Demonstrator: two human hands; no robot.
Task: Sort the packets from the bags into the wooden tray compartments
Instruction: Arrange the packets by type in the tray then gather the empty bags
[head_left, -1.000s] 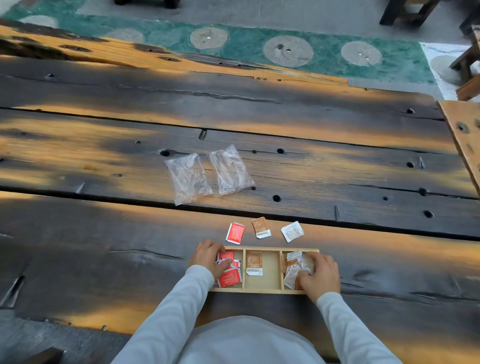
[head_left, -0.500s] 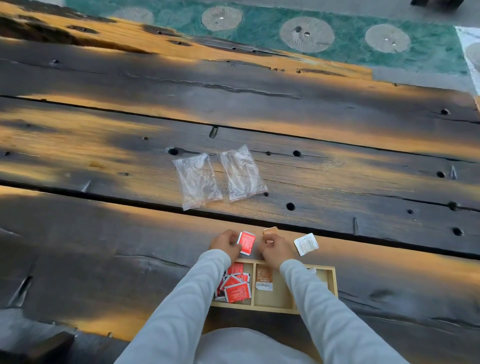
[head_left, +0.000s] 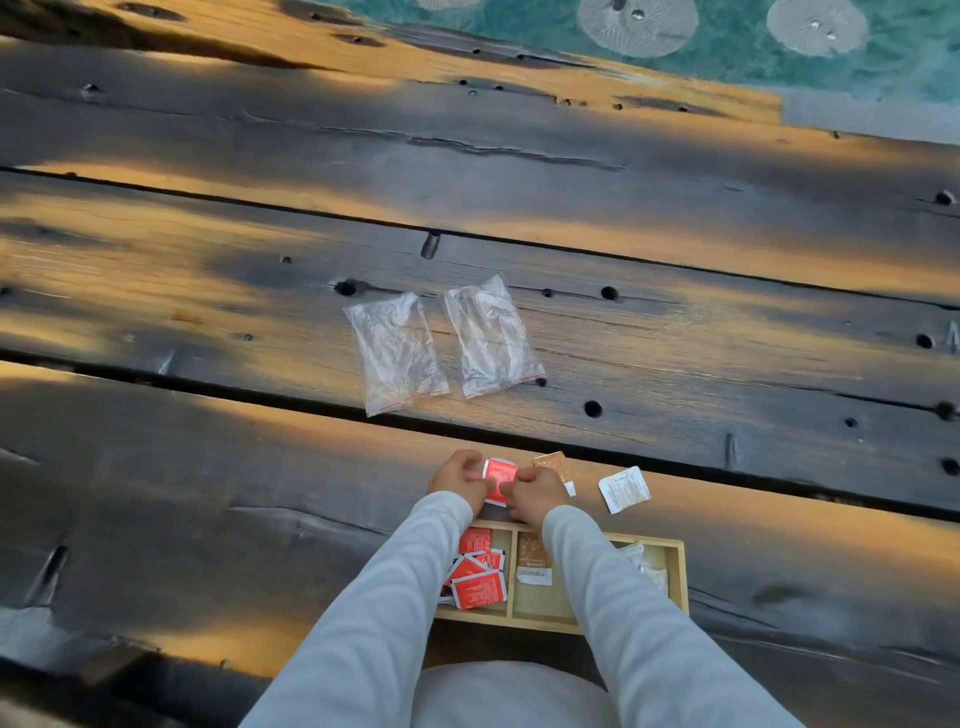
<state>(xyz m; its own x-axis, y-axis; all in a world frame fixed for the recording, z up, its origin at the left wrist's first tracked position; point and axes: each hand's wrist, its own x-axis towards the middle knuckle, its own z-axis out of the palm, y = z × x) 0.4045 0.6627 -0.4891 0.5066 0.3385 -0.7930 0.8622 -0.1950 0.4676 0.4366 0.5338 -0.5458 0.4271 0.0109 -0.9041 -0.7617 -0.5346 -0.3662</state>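
A red packet (head_left: 500, 475) lies just beyond the wooden tray (head_left: 676, 577); my left hand (head_left: 460, 478) and my right hand (head_left: 536, 493) both pinch it, one at each side. A brown packet (head_left: 551, 463) lies partly behind my right hand, and a white packet (head_left: 623, 489) lies on the table to the right. In the tray, the left compartment holds several red packets (head_left: 478, 584), the middle one a brown packet (head_left: 532, 558), and the right one pale packets (head_left: 641, 564) partly hidden by my sleeve. Two clear plastic bags (head_left: 397, 353) (head_left: 491, 338) lie flat farther out.
The table (head_left: 208, 493) is made of dark, weathered planks with gaps, holes and cracks. Past its far edge lies a green floor with round grey patterns (head_left: 636, 26). My grey sleeves cover part of the tray.
Both hands left the tray's sides and reached forward. The left went to the red packet, the right first near the brown one, and now both pinch the red packet. The view tilted down.
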